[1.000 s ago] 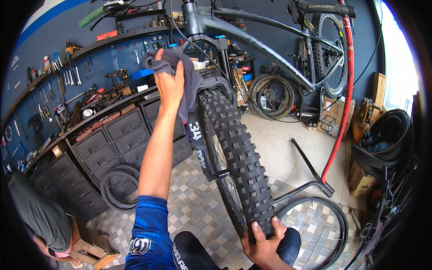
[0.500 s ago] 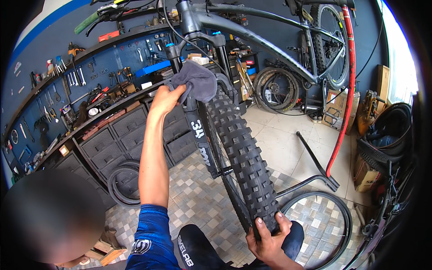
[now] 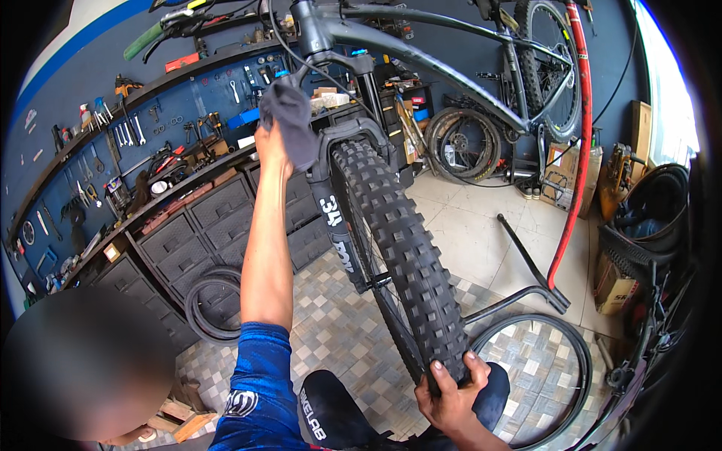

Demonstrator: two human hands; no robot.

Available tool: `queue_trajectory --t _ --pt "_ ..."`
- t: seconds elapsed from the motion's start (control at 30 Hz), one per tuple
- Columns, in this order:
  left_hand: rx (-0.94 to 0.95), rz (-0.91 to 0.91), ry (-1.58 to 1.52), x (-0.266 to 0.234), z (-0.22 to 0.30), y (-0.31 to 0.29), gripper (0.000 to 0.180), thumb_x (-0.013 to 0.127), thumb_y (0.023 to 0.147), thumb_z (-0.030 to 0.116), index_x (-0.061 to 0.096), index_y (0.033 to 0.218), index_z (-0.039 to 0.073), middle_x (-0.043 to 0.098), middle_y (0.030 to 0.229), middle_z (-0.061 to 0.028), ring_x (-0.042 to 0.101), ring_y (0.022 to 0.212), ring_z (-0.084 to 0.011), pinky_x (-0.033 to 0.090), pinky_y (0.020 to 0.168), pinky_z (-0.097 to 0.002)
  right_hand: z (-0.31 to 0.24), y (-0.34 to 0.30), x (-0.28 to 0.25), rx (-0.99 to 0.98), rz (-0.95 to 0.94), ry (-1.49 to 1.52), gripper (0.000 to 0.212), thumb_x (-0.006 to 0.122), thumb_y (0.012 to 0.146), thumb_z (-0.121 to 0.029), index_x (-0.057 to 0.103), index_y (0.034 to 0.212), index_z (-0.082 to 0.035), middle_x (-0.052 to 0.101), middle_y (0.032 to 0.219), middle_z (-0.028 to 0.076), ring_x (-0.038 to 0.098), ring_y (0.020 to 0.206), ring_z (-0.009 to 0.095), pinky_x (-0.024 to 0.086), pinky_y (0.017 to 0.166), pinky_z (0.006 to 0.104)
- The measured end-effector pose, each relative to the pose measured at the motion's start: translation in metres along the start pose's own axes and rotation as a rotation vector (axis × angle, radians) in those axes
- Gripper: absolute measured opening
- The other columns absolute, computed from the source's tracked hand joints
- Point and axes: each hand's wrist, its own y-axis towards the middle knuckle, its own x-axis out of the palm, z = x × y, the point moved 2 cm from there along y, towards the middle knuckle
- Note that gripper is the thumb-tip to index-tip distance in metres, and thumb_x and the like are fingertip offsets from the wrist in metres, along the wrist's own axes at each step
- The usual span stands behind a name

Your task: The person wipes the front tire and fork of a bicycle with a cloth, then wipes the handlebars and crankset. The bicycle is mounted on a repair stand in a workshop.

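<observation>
Checkered floor tiles (image 3: 331,331) and a tool-hung workbench wall (image 3: 150,143) surround a grey bicycle (image 3: 421,56) held upright by a red stand (image 3: 579,150). Raised high, the left hand (image 3: 272,143) is closed on a dark cloth (image 3: 289,120) pressed against the fork (image 3: 331,195). Well below it, the right hand (image 3: 451,391) grips the knobby front tyre (image 3: 406,248) at its lower edge.

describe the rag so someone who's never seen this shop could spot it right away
Start at the dark grey bike raised on the red stand, and follow its knobby front tyre up to the fork crown. The rag is the crumpled dark grey cloth the left hand presses there. It is the only soft, folded thing among rubber and metal parts.
</observation>
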Motion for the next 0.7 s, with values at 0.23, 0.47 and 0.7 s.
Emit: queue_trajectory --t 0.23,0.47,0.7 --pt "-0.005 -0.069 0.478 0.004 0.005 -0.006 0.032 0.059 0.103 0.026 0.065 0.12 0.0 0.072 0.105 -0.0076 0.065 0.096 -0.0135 0.052 0.084 -0.0298 -0.003 0.002 0.015 0.005 0.031 0.022 0.073 0.081 0.068 -0.004 0.058 0.136 -0.017 0.033 0.14 0.028 0.044 0.118 0.041 0.042 0.092 0.0485" --pt "0.216 -0.012 0.56 0.033 0.023 0.025 0.043 0.059 0.102 0.034 0.066 0.12 -0.005 0.073 0.113 -0.0174 0.07 0.103 -0.028 0.052 0.087 -0.0387 -0.001 -0.014 0.017 0.015 0.055 0.013 0.074 0.081 0.067 -0.003 0.055 0.135 -0.019 0.03 0.141 0.027 0.044 0.116 0.042 0.041 0.088 0.0503" --pt "-0.02 -0.259 -0.007 0.0 0.007 -0.013 0.022 0.056 0.102 0.009 0.063 0.122 0.002 0.07 0.112 -0.0056 0.065 0.102 -0.0148 0.05 0.092 -0.0293 0.001 0.005 0.013 0.016 -0.02 0.02 0.072 0.079 0.068 -0.002 0.058 0.134 -0.018 0.03 0.141 0.027 0.046 0.113 0.041 0.041 0.087 0.0499"
